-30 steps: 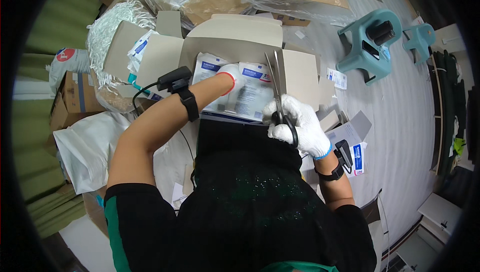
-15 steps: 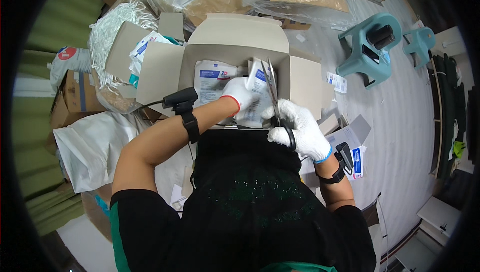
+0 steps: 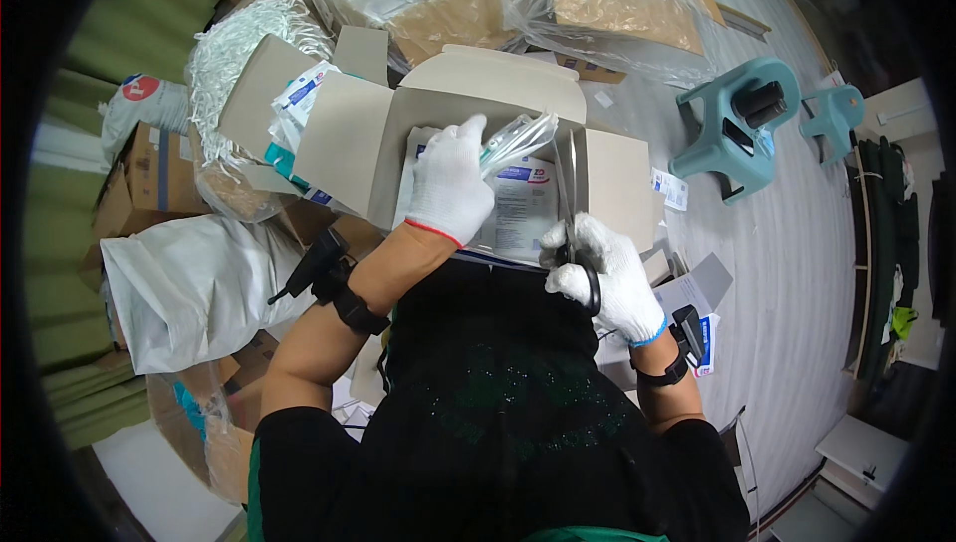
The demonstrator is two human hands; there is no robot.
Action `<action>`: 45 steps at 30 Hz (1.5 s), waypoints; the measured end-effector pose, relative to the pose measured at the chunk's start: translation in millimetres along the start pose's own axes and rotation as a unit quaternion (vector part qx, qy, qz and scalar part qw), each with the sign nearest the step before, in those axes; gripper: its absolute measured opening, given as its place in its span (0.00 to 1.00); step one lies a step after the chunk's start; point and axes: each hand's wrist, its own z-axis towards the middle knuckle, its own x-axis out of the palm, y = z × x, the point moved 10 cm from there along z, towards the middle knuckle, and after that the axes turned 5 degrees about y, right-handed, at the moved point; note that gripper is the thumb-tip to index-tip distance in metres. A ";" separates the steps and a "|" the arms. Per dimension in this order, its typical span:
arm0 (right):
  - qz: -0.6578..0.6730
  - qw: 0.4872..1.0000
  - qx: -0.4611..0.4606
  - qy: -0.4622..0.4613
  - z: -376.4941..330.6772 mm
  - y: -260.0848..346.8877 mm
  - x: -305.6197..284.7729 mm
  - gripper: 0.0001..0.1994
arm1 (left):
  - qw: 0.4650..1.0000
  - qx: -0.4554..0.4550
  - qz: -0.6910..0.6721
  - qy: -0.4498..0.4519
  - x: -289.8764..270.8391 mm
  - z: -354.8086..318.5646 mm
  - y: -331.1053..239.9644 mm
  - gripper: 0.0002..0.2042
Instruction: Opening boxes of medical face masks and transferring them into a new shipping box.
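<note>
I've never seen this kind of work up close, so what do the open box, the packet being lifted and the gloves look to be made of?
The open box looks like matte brown cardboard, with creased flaps. The packet in the left hand seems to be clear glossy plastic film: it glints and shows its contents. The gloves look like white knitted fabric, probably cotton; the right hand wears one too.

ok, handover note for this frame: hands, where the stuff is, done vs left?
Left hand: gloved, holding up a clear plastic packet over the open cardboard box.
Right hand: gloved, grip through the handles of the scissors, blades pointing up toward the packet.
Box sits in front of the person, flaps open, flat printed packets inside.
Done: box open, one packet lifted out.
Left: no cut in the packet is visible; the other packets lie in the box.
</note>
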 end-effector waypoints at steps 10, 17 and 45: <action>-0.080 0.994 0.037 0.058 7.2 3.5 10.1 0.19 | 0.979 0.070 0.187 -0.042 -14.1 -11.9 -28.4 0.13; -0.047 0.992 0.086 0.081 23.7 -3.4 12.8 0.24 | 0.942 0.195 0.268 -0.051 12.9 -34.4 -61.5 0.05; 0.059 0.995 0.036 0.076 8.0 -9.5 12.8 0.22 | 0.728 -0.121 -0.587 -0.333 -158.7 33.5 357.0 0.23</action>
